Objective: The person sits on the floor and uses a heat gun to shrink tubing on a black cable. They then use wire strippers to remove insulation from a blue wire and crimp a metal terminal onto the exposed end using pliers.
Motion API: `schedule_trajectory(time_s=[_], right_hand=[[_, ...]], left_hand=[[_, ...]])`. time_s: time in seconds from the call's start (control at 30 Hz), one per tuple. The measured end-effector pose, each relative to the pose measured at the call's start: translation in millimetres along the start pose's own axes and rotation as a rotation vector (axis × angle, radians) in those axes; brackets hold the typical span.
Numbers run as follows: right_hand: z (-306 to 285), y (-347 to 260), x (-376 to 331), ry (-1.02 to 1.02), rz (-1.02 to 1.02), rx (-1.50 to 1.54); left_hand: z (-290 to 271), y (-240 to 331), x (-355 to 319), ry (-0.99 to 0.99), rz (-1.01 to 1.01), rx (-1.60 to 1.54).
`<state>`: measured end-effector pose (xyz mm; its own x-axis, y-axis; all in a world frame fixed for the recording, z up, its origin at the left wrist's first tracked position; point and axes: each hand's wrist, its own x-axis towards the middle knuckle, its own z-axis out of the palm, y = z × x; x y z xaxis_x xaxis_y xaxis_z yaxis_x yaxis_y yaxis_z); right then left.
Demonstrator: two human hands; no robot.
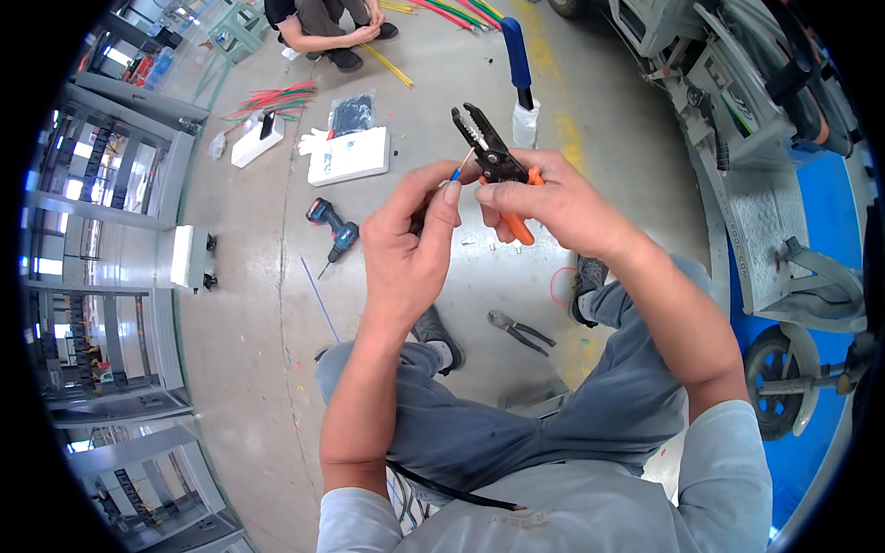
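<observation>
One wire (455,174) sits pinched in left grip (415,226), 8 o'clock of stripper (501,166) clasped in right grip (558,198); likely stripping step, next needs steady alignment.

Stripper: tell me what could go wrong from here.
If the right grip slips, the stripper might nip the left grip close by. The thin wire, its tip beside the stripper, might bend or get nicked. The pliers lying near the left shoe could be stepped on.

A blue-handled lever (516,57) obstructs ahead, with passing room between it and the grey machine (728,97).
</observation>
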<state>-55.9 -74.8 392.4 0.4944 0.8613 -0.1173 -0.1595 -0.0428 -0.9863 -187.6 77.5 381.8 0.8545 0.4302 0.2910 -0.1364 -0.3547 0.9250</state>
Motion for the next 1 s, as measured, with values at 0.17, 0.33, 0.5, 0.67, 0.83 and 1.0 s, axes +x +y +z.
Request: schedule_trajectory(time_s=[0.17,0.33,0.5,0.67,0.83,1.0], right_hand=[[0.0,-3.8,-1.2,-0.073,0.018,0.09],[1.1,-2.7,-0.1,-0.071,0.076,0.187],[4.0,-0.9,-0.4,-0.077,0.119,0.221],[6.8,-1.4,0.2,-0.025,0.091,0.071],[12.2,2.5,1.6,0.069,0.061,-0.133],[13.3,7.1,4.1,0.111,0.027,-0.244]], left_hand=[[-2.2,0.5,-0.9,-0.033,-0.002,-0.004],[-3.2,2.6,-3.0,-0.01,0.027,0.114],[-4.8,5.6,-4.0,-0.022,0.034,0.111],[-8.2,13.2,-4.5,-0.042,0.024,0.167],[-9.9,11.4,-6.0,-0.028,0.034,0.276],[-10.0,8.8,-5.6,-0.019,0.02,0.294]])
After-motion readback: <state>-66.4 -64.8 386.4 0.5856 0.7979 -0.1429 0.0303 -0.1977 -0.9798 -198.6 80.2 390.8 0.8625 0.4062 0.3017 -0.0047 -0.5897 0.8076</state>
